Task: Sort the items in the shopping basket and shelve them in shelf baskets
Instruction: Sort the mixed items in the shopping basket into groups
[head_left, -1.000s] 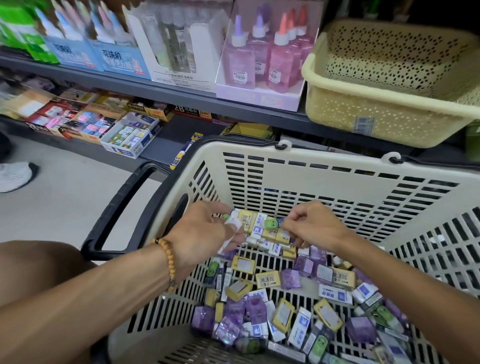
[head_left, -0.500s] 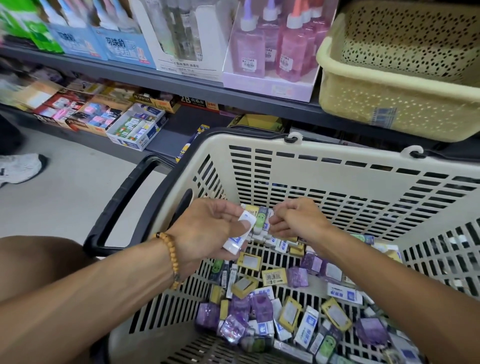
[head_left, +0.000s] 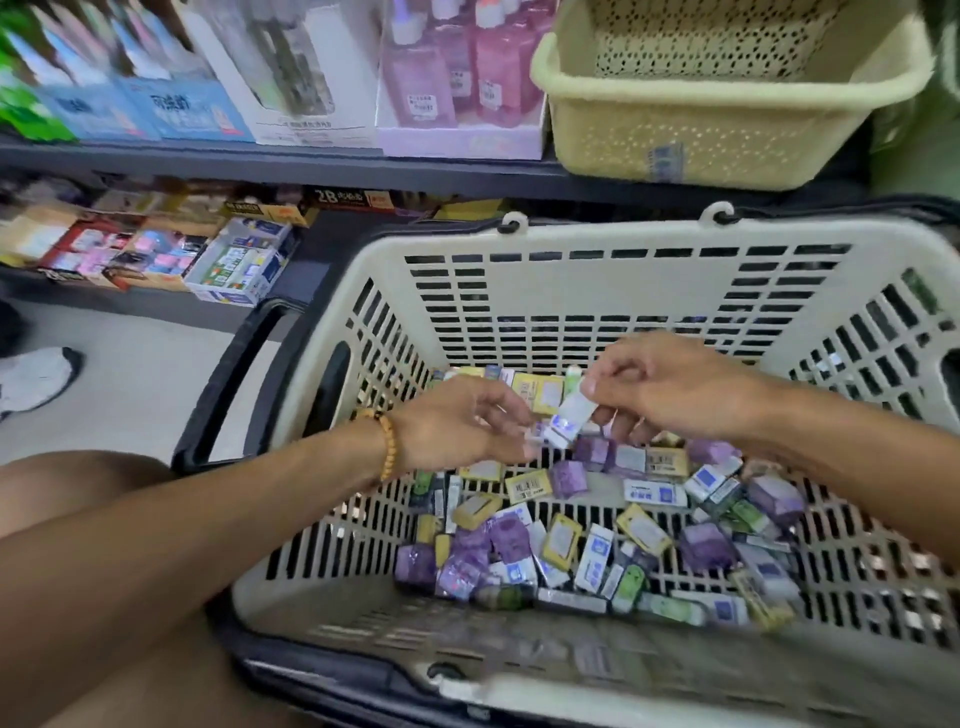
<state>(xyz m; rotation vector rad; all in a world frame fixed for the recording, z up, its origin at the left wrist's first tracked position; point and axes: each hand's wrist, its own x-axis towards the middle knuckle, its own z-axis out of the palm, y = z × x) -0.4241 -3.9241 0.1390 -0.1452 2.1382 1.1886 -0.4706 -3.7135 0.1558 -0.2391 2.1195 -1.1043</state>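
Shopping basket (head_left: 597, 291): cream slotted plastic w/ a black handle, sits right in front of the person, below the shelf edge.
Items (head_left: 561, 540): dozens of small packs – purple, yellow, white/blue, a few green – heaped on the basket floor, thickest from mid-floor to the right wall; near-left corner of the floor is bare.
Right hand (head_left: 670, 389): above the far-middle of the pile; thumb and fingers (head_left: 589, 387) pinch a white pack (head_left: 569, 418) w/ blue print by its top end, pack hanging tilted, lifted off the heap.
Left hand (head_left: 457, 426): just left of that pack, fingers curled loosely toward it. Motion blur at the tips – can't tell if they hold anything or touch the pack.
Shelf basket (head_left: 717, 119): pale yellow perforated tub on the shelf above, far-right of the shopping basket. What shows of its inside looks empty, but the floor is mostly hidden by the front wall.
Shelf (head_left: 311, 166): dark; display boxes of bottles stand left of the tub.
Progress: early, by my read. Pile looks close to full and still mixed by colour; nothing seen shelved so far.
Left to do: gather more of the white/blue type, carry the batch up to the tub, then repeat per colour – most of the job remains.
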